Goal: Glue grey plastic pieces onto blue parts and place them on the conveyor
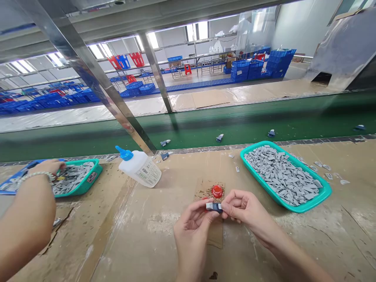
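Observation:
Before me, a small plastic piece (pixel 215 206), dark blue with light grey ends, is pinched between the fingertips of both hands. My left hand (pixel 192 223) grips it from the left, palm turned up. On the right, the thumb and fingers of my right hand (pixel 245 207) close on its other end. Just beyond them a round red cap-like dish (pixel 217 191) rests on a stained cardboard patch (pixel 202 188). A teal tray (pixel 325 192) heaped with small grey plastic parts (pixel 282 176) lies to the right of my right hand.
A white bottle with a blue nozzle (pixel 142 169) stands left of centre. Farther left, a co-worker's hand (pixel 48 167) reaches into another teal tray (pixel 95 168). Behind the table's edge runs a green conveyor belt (pixel 194 127) carrying several blue-grey pieces. Metal posts (pixel 155 70) rise nearby.

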The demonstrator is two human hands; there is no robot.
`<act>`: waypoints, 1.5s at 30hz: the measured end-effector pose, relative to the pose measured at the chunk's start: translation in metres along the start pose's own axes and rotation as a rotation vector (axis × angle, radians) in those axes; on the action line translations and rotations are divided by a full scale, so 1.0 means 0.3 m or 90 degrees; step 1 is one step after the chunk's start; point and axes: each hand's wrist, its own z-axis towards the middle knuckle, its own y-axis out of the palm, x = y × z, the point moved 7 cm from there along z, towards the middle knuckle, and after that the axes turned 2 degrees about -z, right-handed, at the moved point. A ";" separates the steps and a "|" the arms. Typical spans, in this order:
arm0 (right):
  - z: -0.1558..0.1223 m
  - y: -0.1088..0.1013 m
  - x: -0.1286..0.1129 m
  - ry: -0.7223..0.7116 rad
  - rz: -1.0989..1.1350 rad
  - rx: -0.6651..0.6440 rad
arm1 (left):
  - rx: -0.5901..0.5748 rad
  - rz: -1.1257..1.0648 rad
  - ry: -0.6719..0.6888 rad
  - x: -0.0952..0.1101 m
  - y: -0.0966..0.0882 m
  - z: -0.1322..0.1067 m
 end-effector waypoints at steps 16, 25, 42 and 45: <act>-0.007 -0.104 -0.060 -0.061 -0.148 0.050 | -0.276 0.051 -0.058 -0.053 0.077 0.101; 0.117 -0.554 -0.190 -0.078 -0.819 0.287 | -0.183 0.468 0.247 0.035 0.108 0.585; 0.068 -0.549 -0.203 -0.131 -0.479 0.356 | -0.153 0.775 0.327 -0.042 0.312 0.991; 0.025 -0.491 -0.216 -0.142 -0.394 0.328 | -0.174 0.740 0.304 -0.032 0.329 0.970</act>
